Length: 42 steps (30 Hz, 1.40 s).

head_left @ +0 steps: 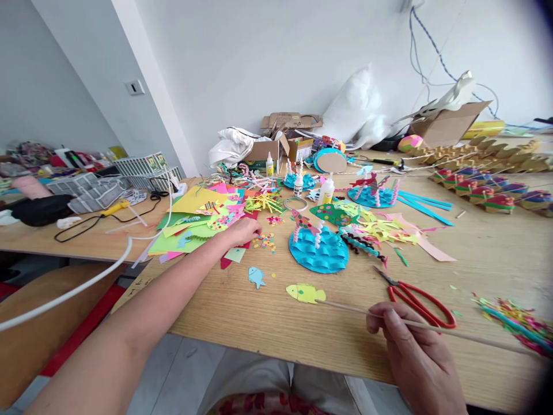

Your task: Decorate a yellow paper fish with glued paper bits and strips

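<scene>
My right hand (415, 351) grips a long thin wooden stick (458, 333), whose far tip meets the tail of a yellow-green paper fish (303, 293) lying flat on the table. A green dot shows on that fish. My left hand (242, 231) reaches out to small coloured paper dots (266, 242), its fingers pinched together; what they hold, if anything, is hidden. A light blue paper fish (256, 276) lies nearer to me. Beside the dots stands a blue scalloped base (318, 253) carrying a spotted pink fish (305, 221). Red-handled scissors (421, 302) rest just beyond my right hand.
Coloured paper sheets (185, 202) are heaped at the left. Glue bottles (327, 190) stand mid-table, near a green spotted fish (334, 214) and paper strips (380, 225). A white cable (108, 270) crosses the left side. Painted egg-carton pieces (475, 187) lie at the right.
</scene>
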### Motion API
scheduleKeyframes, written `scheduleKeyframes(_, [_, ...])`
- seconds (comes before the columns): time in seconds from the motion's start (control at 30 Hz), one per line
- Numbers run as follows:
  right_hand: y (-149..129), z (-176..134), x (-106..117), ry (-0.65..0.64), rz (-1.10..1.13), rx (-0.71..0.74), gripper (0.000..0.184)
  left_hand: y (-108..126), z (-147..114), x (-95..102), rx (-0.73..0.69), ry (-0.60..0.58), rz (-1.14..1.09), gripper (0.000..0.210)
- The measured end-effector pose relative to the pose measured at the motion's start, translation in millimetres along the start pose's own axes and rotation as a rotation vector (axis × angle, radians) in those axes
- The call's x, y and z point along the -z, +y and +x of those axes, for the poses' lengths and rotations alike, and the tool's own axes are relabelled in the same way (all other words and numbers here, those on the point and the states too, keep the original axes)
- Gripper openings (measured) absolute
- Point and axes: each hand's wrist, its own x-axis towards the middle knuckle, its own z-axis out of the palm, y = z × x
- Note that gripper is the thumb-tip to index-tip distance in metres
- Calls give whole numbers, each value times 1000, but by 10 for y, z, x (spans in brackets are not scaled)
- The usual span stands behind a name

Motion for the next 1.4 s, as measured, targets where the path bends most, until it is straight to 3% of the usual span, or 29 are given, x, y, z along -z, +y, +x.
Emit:
scheduleKeyframes(0.33, [-57,-7,-28,13,22,-18,22,-2,29,-15,19,74,-109,13])
scheduleKeyframes(0.77, [-12,2,-9,8,43,-9,19,74,-126,24,23,21,-250,4])
scheduleKeyframes(0.97, [0,-1,-4,-5,70,-11,18,124,-164,7,-25,-8,-233,12])
scheduleKeyframes(1.23, [37,-9,4,-7,76,-25,16,437,-137,-19,-121,-20,-110,14])
scheduleKeyframes(1.4, [44,-14,7,-14,84,-18,17,488,-127,-77,-140,-13,-16,14])
